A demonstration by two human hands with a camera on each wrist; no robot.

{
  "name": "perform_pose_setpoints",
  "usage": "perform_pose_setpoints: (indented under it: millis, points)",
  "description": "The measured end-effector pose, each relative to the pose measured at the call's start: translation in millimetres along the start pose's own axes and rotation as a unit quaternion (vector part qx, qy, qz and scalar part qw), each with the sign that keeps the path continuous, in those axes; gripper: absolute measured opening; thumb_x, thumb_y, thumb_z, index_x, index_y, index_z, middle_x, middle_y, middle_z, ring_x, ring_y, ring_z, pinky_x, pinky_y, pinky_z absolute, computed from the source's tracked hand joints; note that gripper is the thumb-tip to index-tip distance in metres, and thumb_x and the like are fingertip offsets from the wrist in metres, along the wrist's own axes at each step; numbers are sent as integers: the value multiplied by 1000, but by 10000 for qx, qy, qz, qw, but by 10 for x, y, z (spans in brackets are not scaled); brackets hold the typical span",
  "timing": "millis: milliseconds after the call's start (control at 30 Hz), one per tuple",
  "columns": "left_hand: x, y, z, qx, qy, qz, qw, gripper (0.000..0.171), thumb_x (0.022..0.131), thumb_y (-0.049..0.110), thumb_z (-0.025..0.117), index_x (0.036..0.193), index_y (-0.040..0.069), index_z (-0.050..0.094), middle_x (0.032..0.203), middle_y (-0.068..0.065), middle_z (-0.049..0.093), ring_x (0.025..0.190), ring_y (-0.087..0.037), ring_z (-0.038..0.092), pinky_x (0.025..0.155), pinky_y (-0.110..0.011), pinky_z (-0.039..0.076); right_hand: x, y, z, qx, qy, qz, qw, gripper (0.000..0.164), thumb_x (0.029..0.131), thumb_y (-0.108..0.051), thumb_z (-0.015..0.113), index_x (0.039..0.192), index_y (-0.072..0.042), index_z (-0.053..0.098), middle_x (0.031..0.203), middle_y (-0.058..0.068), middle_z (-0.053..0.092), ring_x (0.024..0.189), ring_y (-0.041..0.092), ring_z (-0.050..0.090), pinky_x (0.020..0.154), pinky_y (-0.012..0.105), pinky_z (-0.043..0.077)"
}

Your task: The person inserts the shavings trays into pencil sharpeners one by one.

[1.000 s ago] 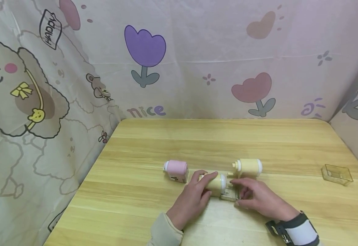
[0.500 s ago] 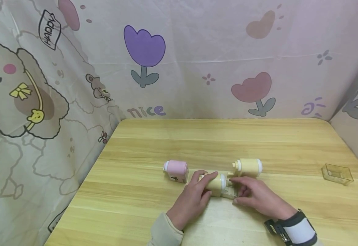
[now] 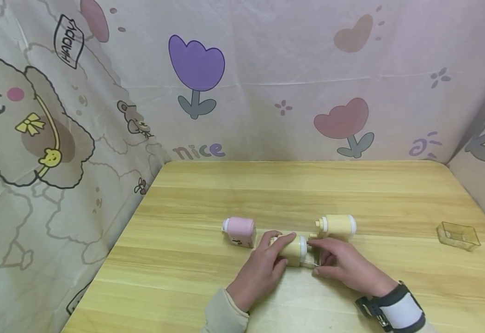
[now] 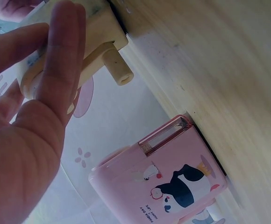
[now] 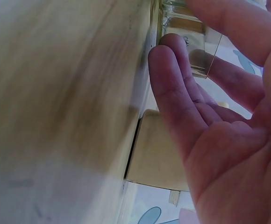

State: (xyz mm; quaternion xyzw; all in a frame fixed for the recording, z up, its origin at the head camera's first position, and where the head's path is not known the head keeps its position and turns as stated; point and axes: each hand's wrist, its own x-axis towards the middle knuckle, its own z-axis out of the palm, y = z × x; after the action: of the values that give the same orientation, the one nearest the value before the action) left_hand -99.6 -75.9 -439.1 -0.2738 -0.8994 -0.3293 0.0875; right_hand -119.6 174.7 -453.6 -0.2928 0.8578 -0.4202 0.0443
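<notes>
Yellow sharpener [image 3: 291, 252], white-rimmed, round-topped, gripped by left hand [image 3: 259, 268], clear drawer [image 3: 310, 263] pinched by right hand [image 3: 348, 263].

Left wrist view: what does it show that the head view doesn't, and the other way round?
Left wrist only: readable lettering and a clear panda print on the pink sharpener. Head only: the farther yellow sharpener, the clear amber box at the right and the wrist strap. Both: the left hand gripping the nearer yellow sharpener, and the pink sharpener.
</notes>
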Motion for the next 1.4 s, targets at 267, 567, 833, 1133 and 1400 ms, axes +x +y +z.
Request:
perform_pose_setpoints:
  millis: [267,567,833,1133,1400]
  points:
    - [-3,0,3,9,-18,-10,10000,59,92,14,59,145,32,39,134,-8,44,91,-11,56,78,-25,47,8,-20,2,-42,22,65,10000,62,80,-27,75,134,-6,51,91,-3,58,77,5,56,69,28,49]
    - [3,2,2,37,-37,-16,10000,59,92,14,59,145,32,40,134,-8,44,94,-14,57,81,-27,48,22,-3,19,28,-38,50,10000,64,81,-27,74,134,-2,49,89,-3,58,77,6,56,68,28,49]
    - [4,6,-5,104,-43,21,9999,59,92,14,59,145,31,40,134,-9,44,91,-13,57,80,-27,48,47,-14,46,-21,-23,107,9999,64,79,-24,75,133,-2,49,91,-3,58,77,6,55,67,28,50]
    - [-2,5,-10,129,-52,16,9999,59,92,13,59,145,31,40,134,-9,44,92,-15,58,81,-28,48,89,-24,79,-162,17,1,9999,59,79,-23,75,131,-4,52,90,-5,58,76,5,55,68,28,50]
    - [2,6,-12,120,-85,-16,9999,60,91,12,59,145,32,39,135,-8,43,93,-15,58,82,-29,49,124,-46,95,-147,34,-103,9998,52,79,-24,75,126,-11,56,90,-5,59,76,5,56,67,28,50]
